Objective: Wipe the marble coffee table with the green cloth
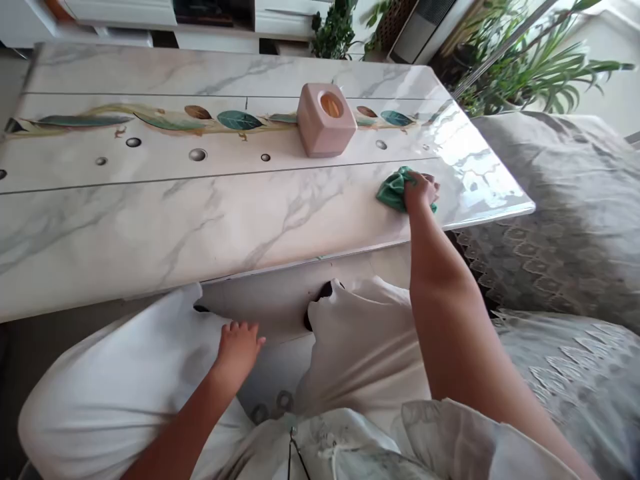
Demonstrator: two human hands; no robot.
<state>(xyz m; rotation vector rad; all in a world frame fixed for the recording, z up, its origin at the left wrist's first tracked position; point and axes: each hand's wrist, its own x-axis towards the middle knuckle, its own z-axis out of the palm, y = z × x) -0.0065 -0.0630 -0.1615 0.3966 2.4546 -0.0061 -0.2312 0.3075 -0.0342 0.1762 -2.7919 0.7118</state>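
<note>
My right hand (421, 190) grips a crumpled green cloth (394, 189) and presses it on the marble-patterned table (240, 220), close to the table's right end. Part of the cloth is hidden under the palm and fingers. My left hand (240, 347) rests by my left knee, below the table's near edge, with its fingers apart and nothing in them. Up and to the left of the cloth stands a pink tissue box (325, 130) with a round opening on top.
A sofa with a grey-white lace cover (565, 213) stands along the right side. Green potted plants (535, 73) grow behind it. A white cabinet (215, 40) lies beyond the table's far edge. My knees are close to the near edge.
</note>
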